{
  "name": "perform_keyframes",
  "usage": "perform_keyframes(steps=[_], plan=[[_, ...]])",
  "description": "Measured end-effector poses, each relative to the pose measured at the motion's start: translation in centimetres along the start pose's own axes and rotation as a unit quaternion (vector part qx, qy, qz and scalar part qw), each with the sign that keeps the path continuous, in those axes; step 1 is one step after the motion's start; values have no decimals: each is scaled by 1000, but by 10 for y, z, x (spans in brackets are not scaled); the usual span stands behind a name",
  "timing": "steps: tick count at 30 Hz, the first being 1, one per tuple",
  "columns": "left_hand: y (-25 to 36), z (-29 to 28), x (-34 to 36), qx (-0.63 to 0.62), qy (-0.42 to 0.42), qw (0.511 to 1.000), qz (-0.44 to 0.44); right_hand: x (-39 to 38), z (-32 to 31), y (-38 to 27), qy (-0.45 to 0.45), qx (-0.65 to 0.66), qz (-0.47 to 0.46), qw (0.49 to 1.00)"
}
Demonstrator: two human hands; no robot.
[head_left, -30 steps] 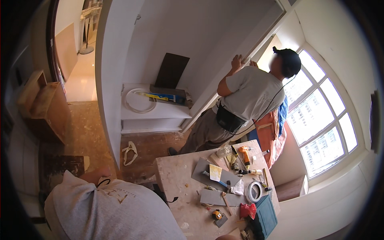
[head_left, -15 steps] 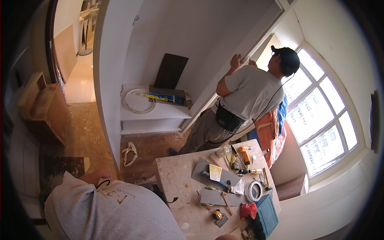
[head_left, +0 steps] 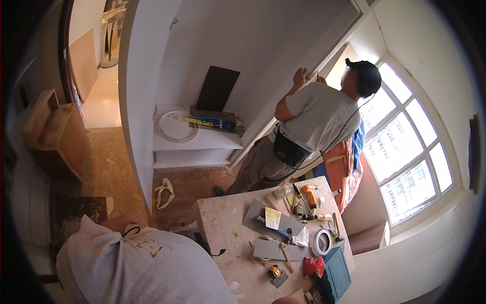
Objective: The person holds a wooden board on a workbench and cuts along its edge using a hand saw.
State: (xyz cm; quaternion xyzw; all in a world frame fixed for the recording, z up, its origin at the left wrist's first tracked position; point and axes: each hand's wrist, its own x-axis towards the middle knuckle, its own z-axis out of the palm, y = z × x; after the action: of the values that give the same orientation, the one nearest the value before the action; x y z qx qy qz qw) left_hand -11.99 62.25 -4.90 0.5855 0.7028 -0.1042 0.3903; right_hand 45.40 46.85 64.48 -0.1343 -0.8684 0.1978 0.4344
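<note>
Part of my left hand or forearm shows past the grey shirt at the lower left. Its fingers are hidden, and I see nothing held there. A sliver of skin, likely my right arm or hand, shows at the bottom edge beside the worktable. Nearest to it are a tape measure, a red bag and a teal case. A putty knife with a blue handle lies on a grey sheet. Farther back are an orange drill and a tape roll.
A co-worker in a cap stands beyond the table, both hands raised to the white cabinet frame. Inside the open cabinet lie coiled white tubing and a leaning dark panel. A wooden box unit stands left, by the doorway.
The co-worker's head has turned slightly, with both hands still at the frame. The view has shifted a little; nothing on the table has moved.
</note>
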Motion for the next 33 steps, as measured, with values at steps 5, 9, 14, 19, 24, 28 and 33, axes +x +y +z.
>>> perform_keyframes(steps=[5, 9, 14, 19, 24, 28, 33], plan=[[-7, 4, -1, 20, 33, 999, 27, 0, -1, -1, 1, 0, 2, 1000], [-8, 3, 0, 36, 44, 997, 43, -1, -2, 0, 2, 1, 2, 1000], [4, -8, -11, 18, 14, 999, 24, -2, 1, 0, 4, -2, 6, 1000], [0, -7, -14, -15, 12, 1000, 13, -3, -1, 1, 7, -2, 6, 1000], [-6, -2, -10, -66, 35, 997, 3, -3, 1, 2, 5, -4, 8, 1000], [-9, -1, -4, -42, 43, 998, 25, -5, 3, 2, 8, -8, 10, 1000], [-6, -3, -6, -21, 7, 1000, 9, -8, 6, 0, 9, -14, 15, 1000]])
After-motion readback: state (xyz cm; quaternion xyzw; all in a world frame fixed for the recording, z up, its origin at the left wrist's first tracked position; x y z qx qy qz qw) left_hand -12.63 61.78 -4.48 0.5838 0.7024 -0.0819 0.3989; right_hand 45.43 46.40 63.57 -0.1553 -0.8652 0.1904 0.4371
